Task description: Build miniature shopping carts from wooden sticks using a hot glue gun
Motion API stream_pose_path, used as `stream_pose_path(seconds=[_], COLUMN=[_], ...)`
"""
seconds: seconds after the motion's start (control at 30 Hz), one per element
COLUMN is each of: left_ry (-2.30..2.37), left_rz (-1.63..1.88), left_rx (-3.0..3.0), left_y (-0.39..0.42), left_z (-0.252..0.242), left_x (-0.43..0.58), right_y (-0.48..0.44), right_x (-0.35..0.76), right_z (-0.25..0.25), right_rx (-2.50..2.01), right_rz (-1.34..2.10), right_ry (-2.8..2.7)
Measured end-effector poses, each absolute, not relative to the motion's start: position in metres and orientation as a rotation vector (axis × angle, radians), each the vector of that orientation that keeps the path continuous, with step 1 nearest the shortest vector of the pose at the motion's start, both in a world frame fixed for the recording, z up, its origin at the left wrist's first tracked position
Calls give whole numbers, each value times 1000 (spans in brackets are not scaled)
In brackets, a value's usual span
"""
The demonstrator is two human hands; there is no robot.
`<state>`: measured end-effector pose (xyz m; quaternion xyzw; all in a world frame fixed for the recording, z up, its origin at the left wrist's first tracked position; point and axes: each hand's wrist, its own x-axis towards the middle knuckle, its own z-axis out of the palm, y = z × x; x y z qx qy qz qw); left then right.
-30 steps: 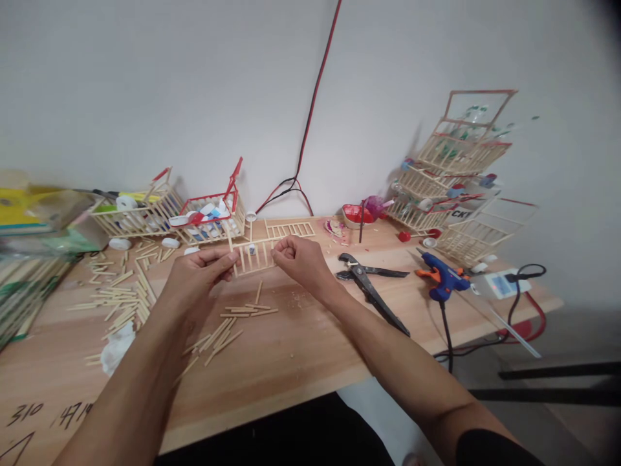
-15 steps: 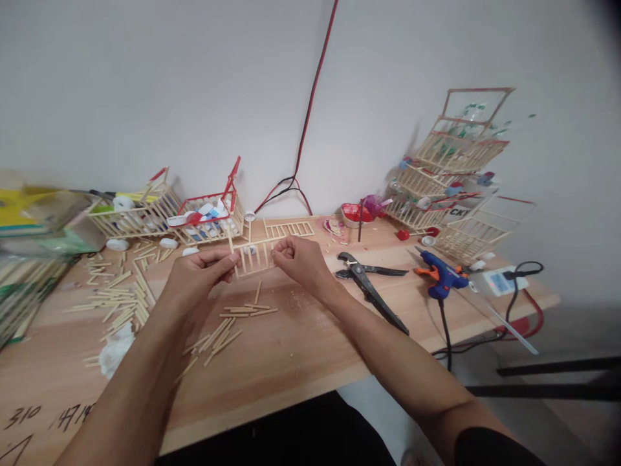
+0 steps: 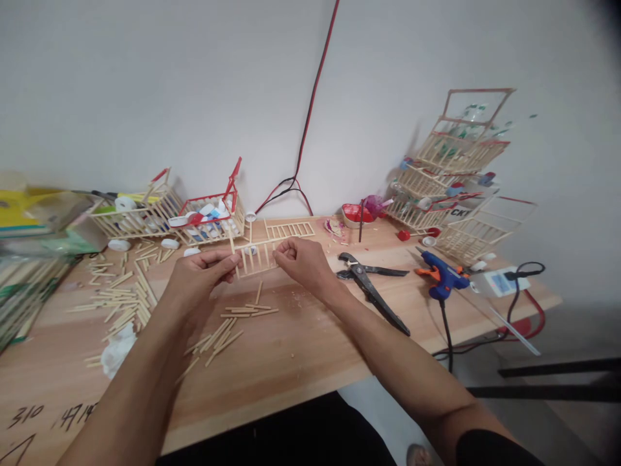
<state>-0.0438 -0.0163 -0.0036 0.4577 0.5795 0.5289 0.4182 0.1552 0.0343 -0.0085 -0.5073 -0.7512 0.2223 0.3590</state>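
A small ladder-like frame of thin wooden sticks (image 3: 257, 260) is held above the table between both hands. My left hand (image 3: 209, 268) pinches its left end, thumb on top. My right hand (image 3: 298, 260) is closed at its right end, and the fingertips hide that part of the frame. Just behind it, a similar wooden frame (image 3: 291, 230) lies flat near the wall. Short cut sticks (image 3: 223, 333) lie loosely below my hands.
Stick baskets (image 3: 211, 220) stand back left, with more sticks (image 3: 129, 301) before them. On the right are black pliers (image 3: 371, 288), a blue glue gun (image 3: 444, 275), a white box (image 3: 499, 281) with cables and stacked stick baskets (image 3: 436, 181). A red bowl (image 3: 359, 215) sits at the back.
The whole view has shifted very slightly. Both hands keep their hold on the frame, with no other clear movement.
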Motion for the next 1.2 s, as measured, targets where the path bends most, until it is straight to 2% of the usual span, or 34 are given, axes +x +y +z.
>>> stream_pose_path(seconds=[1.2], left_ry=[1421], left_rz=[1368], left_rx=[1093], left_y=[-19], left_z=[0], left_x=[-41], right_y=[31], right_x=[163], right_z=[-1], right_rx=[-1280], right_rz=[549], right_ry=[-1962])
